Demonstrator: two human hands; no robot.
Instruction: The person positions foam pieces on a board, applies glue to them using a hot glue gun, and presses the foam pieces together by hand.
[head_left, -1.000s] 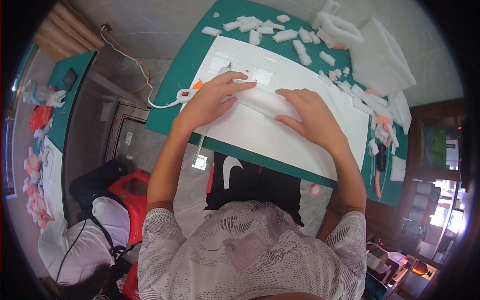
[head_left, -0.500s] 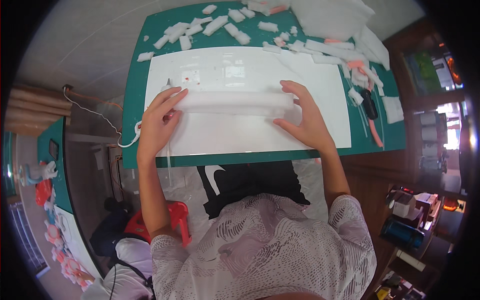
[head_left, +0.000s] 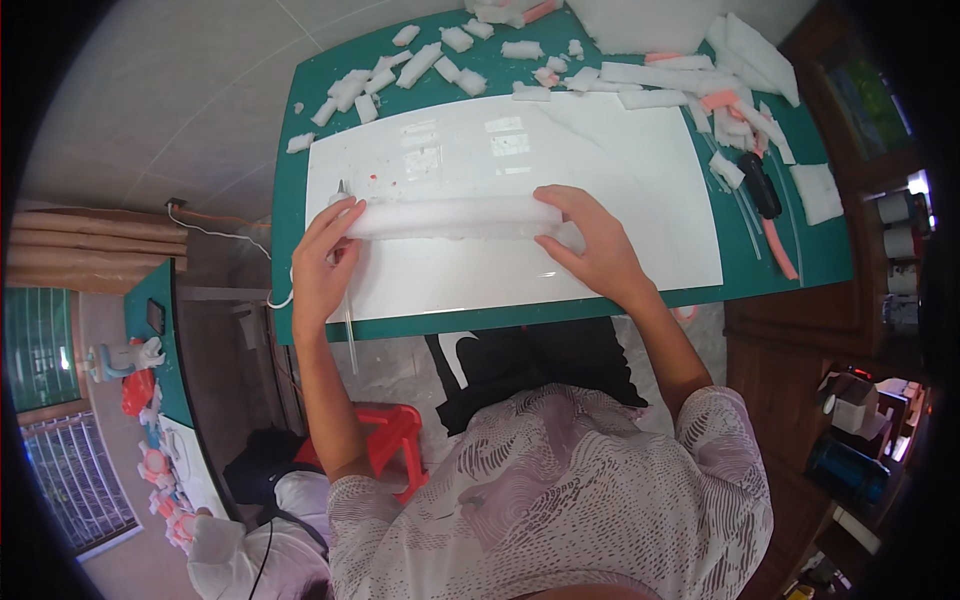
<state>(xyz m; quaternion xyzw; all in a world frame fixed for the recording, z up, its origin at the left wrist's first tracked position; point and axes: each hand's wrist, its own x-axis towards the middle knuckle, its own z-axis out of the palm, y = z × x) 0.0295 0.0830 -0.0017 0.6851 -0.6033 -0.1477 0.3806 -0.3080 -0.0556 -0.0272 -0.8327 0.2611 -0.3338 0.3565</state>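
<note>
A long white foam roll (head_left: pixel 450 218) lies crosswise over the white board (head_left: pixel 620 180). My left hand (head_left: pixel 325 258) grips its left end, thumb below and fingers above. At the other end, my right hand (head_left: pixel 598 245) pinches the roll between thumb and fingers. Partly hidden behind my left hand is what looks like a glue gun, its pointed nozzle (head_left: pixel 342 188) showing above the fingers. A clear glue stick (head_left: pixel 350 335) pokes out below that hand, past the table's front edge.
Several white foam scraps (head_left: pixel 418 65) lie along the back of the green table (head_left: pixel 480 320). At the right are foam strips, a black handle (head_left: pixel 760 185), a pink strip (head_left: pixel 779 250) and thin clear sticks. A red stool (head_left: pixel 395 445) and another person (head_left: pixel 250 550) are at lower left.
My right hand has closed in from spread fingers onto the roll's right end. My left hand stays at the left end. The whole view has shifted a little.
</note>
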